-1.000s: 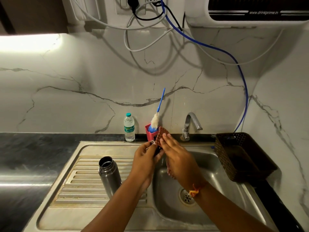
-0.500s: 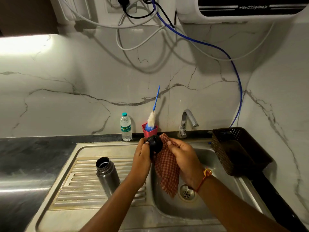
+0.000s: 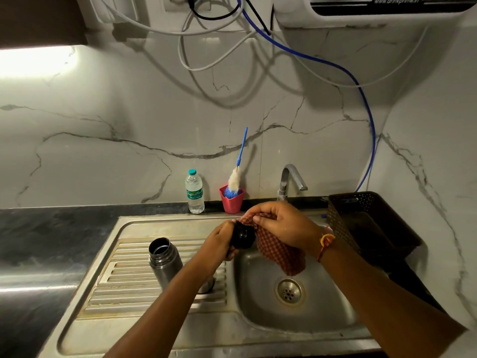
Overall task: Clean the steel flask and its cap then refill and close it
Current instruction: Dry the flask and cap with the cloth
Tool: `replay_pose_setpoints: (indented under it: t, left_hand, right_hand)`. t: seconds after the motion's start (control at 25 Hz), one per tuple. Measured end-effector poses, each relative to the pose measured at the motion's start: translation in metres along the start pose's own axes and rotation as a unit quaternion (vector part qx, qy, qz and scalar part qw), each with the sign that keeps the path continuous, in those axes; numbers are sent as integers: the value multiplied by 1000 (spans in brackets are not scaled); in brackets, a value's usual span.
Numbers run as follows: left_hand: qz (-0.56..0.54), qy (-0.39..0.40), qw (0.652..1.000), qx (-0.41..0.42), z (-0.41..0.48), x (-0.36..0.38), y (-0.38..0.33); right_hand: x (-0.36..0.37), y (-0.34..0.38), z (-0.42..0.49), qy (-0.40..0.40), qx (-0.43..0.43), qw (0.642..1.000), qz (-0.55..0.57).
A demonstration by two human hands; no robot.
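Looks forward and down from head height onto the steel sink [image 3: 144,329], squarely facing the marble wall [image 3: 129,112] behind it. Sits close, within arm's reach: takes in both forearms from the bottom edge, with left hand [image 3: 219,241] and right hand [image 3: 286,226] close together near frame centre. Clips the water purifier [image 3: 361,14] at the top, reaches the dark counter [image 3: 51,241] at left and the brown basket [image 3: 371,220] at right.

Plastic water bottle [image 3: 195,192] beside pink cup [image 3: 231,201] — blue-handled brush [image 3: 235,180] standing inside, steel tap [image 3: 289,180], brown basket [image 3: 366,223] — far right
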State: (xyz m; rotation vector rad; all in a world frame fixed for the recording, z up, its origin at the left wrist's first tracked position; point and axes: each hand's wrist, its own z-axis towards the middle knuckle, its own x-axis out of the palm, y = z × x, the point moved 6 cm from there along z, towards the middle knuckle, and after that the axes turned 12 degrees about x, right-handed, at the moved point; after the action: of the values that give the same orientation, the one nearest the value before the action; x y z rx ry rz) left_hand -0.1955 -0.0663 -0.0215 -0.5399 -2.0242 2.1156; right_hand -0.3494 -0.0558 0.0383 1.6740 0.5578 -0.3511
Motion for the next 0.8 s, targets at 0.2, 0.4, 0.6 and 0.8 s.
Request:
replay_pose_setpoints:
  t: [0.2,0.4,0.6,0.8]
  left_hand:
    - [-80,-38,996,-11,2,7,20]
    - [-268,-176,946,-47,7,-4,34]
    - [-321,-234,915,-71,-1,-26,66]
    - [-292,-220,930,-31,-22,-36,73]
  right_hand:
    - [5,-8,9,-30,35,999,9]
    - [9,-35,9,-21,98,993,58]
    - [13,-72,11,-110,140,983,45]
    - [34,-85,11,-113,160,976,100]
